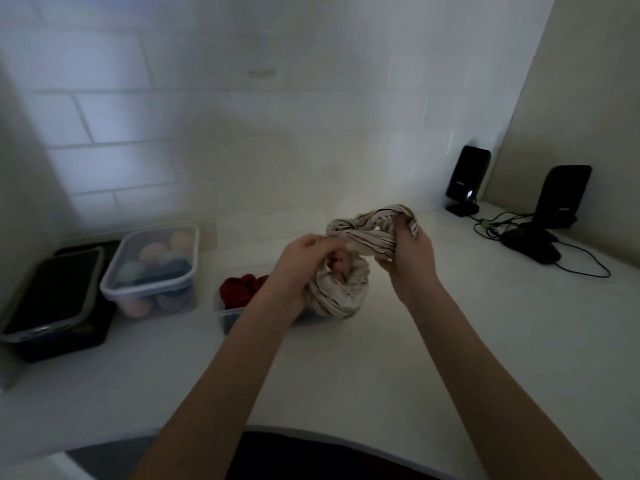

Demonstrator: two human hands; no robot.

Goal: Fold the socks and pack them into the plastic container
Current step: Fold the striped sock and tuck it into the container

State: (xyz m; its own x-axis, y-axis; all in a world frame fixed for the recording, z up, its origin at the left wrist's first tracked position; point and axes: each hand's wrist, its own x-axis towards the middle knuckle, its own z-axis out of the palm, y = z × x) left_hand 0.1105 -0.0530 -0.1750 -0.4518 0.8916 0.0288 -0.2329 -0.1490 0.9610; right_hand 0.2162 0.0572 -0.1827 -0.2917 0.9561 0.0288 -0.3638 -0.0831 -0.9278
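Both hands, left (304, 261) and right (410, 252), grip the striped socks (349, 271) above the counter (450, 341), hiding most of the plastic container (230, 315) behind them.

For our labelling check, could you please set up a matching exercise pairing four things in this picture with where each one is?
Things:
1. striped socks
2. red socks
3. lidded container of rolled socks
4. black speakers

Places:
A. far right, by the wall
B. held in both hands above the counter
C. left side, beside a dark-lidded box
D. in the open container behind the left forearm

Pairs: 1-B, 2-D, 3-C, 4-A
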